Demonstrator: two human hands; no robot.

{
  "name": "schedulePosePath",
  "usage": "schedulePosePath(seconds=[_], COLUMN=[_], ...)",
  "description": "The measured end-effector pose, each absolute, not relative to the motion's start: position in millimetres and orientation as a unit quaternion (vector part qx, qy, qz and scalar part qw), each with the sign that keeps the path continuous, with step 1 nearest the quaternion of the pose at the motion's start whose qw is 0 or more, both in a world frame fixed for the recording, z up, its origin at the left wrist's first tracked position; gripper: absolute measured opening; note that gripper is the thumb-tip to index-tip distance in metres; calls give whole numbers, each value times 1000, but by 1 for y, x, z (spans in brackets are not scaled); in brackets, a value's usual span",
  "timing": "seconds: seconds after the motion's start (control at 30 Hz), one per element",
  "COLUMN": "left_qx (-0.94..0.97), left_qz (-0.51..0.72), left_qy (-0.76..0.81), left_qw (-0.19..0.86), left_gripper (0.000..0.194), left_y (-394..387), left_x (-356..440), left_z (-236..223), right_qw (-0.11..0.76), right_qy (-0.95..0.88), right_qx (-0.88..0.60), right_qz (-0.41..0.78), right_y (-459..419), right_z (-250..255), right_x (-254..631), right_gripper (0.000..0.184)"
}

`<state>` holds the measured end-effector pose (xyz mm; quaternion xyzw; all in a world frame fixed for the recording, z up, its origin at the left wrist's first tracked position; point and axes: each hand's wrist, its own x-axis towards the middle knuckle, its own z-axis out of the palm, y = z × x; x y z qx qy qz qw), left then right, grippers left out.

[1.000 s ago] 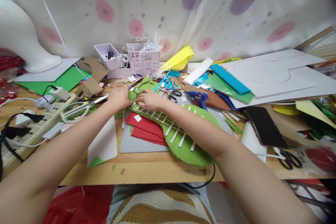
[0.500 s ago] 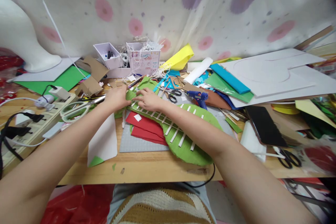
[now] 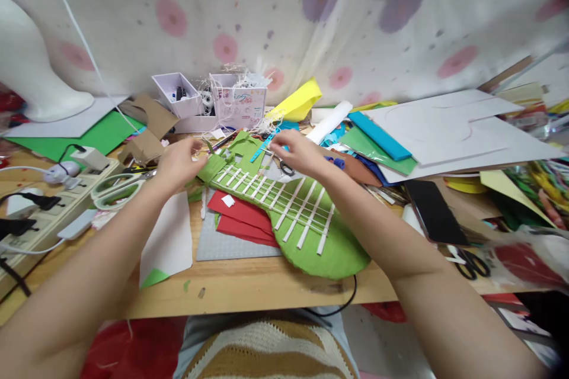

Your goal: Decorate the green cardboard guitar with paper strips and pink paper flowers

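A guitar shape [image 3: 306,251] covered in crinkled green paper lies aslant on the table, its wide body near the front edge. White strips cross it, with thin white strings running along its neck. My left hand [image 3: 180,166] is beside the narrow upper end, thumb and fingers apart, with nothing visible in it. Above the far side of the neck, my right hand [image 3: 297,153] is raised with fingers bent together; anything between its fingertips is too small to make out. Red paper pieces [image 3: 242,222] and a grey cutting mat [image 3: 240,250] lie partly under the guitar shape.
Black-handled scissors [image 3: 287,169] and a blue glue gun [image 3: 335,161] lie beyond my right forearm. On the left are a power strip [image 3: 66,207] and green-handled scissors [image 3: 116,190]. A phone [image 3: 435,212] lies right. White boxes [image 3: 242,103] and coloured paper fill the back.
My hands have moved apart and off the guitar shape's neck: the left a little leftward, the right up and to the right. The neck's strips and strings are now uncovered.
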<state>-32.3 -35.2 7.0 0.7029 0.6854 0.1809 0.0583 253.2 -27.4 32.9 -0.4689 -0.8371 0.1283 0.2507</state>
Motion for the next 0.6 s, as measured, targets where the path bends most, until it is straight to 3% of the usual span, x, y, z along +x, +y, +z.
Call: schedulePosePath(seconds=[0.1,0.17,0.23,0.37,0.47,0.6], left_qx=[657,634,625,611,616,645], left_qz=[241,256,257,252,252,265], left_qy=[710,724,729,739,736,712], left_qw=[86,95,107,131,122,82], left_gripper=[39,37,36,35,33,31], left_y=[-30,-30,-32,-35,-34,-37], left_x=[-36,-37,-37,-34,-30,-18], left_z=[4,3,5,8,8,4], right_qw=[353,375,345,185,197,202], right_qy=[-757,-709,-675,-696,-745,-667], right_qx=[-538,-581,-629,-638,-584,-688], right_qz=[116,139,172,273,256,204], right_y=[-32,-38,-46,-64,-68,-62], right_z=[56,62,58,31,6,-15], right_x=[308,347,379,405,396,377], right_gripper=[19,16,19,37,65,54])
